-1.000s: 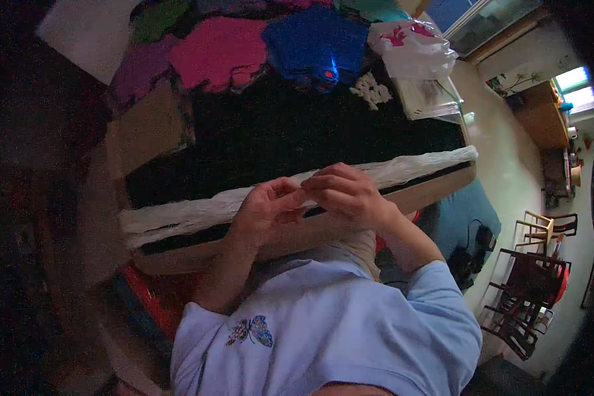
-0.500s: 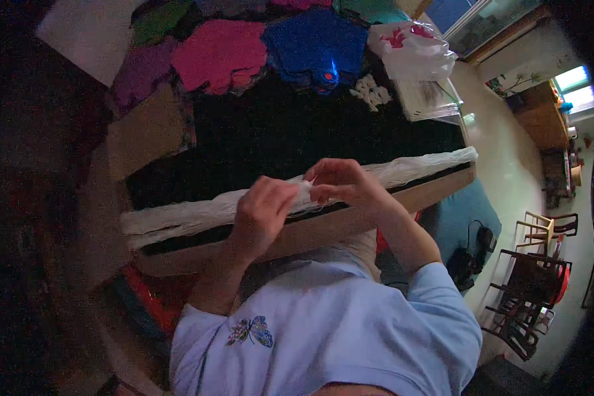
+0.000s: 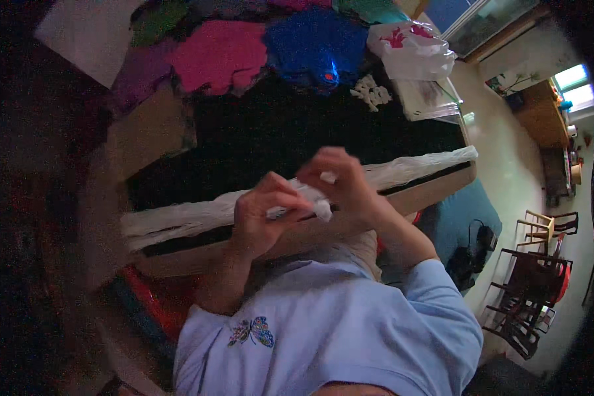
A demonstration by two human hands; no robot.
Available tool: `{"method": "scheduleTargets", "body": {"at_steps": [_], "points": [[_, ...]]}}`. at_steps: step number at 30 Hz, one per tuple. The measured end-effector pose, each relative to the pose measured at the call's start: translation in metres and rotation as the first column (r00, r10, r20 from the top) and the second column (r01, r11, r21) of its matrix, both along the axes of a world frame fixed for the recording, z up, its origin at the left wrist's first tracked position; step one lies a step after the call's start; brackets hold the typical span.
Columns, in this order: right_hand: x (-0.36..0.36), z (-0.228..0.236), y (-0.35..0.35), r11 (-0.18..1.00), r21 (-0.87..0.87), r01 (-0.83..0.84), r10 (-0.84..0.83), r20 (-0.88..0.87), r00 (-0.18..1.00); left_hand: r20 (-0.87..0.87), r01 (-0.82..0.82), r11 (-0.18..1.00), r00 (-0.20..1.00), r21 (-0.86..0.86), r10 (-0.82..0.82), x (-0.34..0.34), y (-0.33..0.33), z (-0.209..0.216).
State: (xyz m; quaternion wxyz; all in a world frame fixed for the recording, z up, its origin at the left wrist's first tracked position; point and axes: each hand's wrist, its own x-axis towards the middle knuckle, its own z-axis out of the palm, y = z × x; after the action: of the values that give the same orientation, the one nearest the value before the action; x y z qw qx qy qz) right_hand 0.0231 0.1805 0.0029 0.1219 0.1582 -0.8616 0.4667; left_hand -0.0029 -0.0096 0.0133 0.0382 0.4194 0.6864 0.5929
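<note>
A long hank of white thread (image 3: pixel 409 169) lies across the near side of the dark-topped table, its strands running left to right. In front of its middle, my left hand (image 3: pixel 265 212) is closed, pinching a small bunched white thread tuft (image 3: pixel 322 210) between thumb and fingers. The tuft sticks out past the fingertips toward the right. Just above and right of it is my right hand (image 3: pixel 336 173), its fingers curled into a pinch and somewhat blurred. What those fingertips hold, if anything, is too small to make out.
Beyond the hank sit a pile of small white pieces (image 3: pixel 371 92), stacked pink sheets (image 3: pixel 219 56) and blue sheets (image 3: pixel 315 46). A white plastic bag (image 3: pixel 412 53) rests at the far right. Cardboard (image 3: pixel 153 129) lies left; dark chairs (image 3: pixel 525 284) stand off to the right.
The two hands were close together over the hank. Now my right hand has lifted slightly up and away, and the white tuft shows clearly, nearer to me, at the left fingertips.
</note>
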Motion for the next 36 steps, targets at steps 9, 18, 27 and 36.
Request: {"method": "scheduleTargets", "body": {"at_steps": [9, 18, 27, 36], "points": [[0.026, 0.037, -0.001, 0.958, 0.277, -0.076, 0.119, -0.143, 0.983, 0.222, -0.172, 0.952, 0.947, -0.255, 0.231, -0.001, 0.000, 0.002], [0.018, -0.017, 0.003, 0.991, 0.132, 0.028, -0.008, -0.147, 0.989, 0.304, -0.164, 0.977, 0.946, 0.139, 0.115, 0.004, 0.011, -0.003], [0.009, 0.025, 0.006, 0.964, 0.265, 0.008, 0.039, -0.172, 0.984, 0.202, 0.013, 0.996, 0.979, -0.083, 0.004, 0.006, -0.001, 0.001], [0.020, 0.014, 0.002, 0.971, 0.237, -0.030, 0.051, -0.083, 0.995, 0.338, -0.292, 0.952, 0.890, -0.093, 0.306, 0.001, 0.008, -0.009]]}}
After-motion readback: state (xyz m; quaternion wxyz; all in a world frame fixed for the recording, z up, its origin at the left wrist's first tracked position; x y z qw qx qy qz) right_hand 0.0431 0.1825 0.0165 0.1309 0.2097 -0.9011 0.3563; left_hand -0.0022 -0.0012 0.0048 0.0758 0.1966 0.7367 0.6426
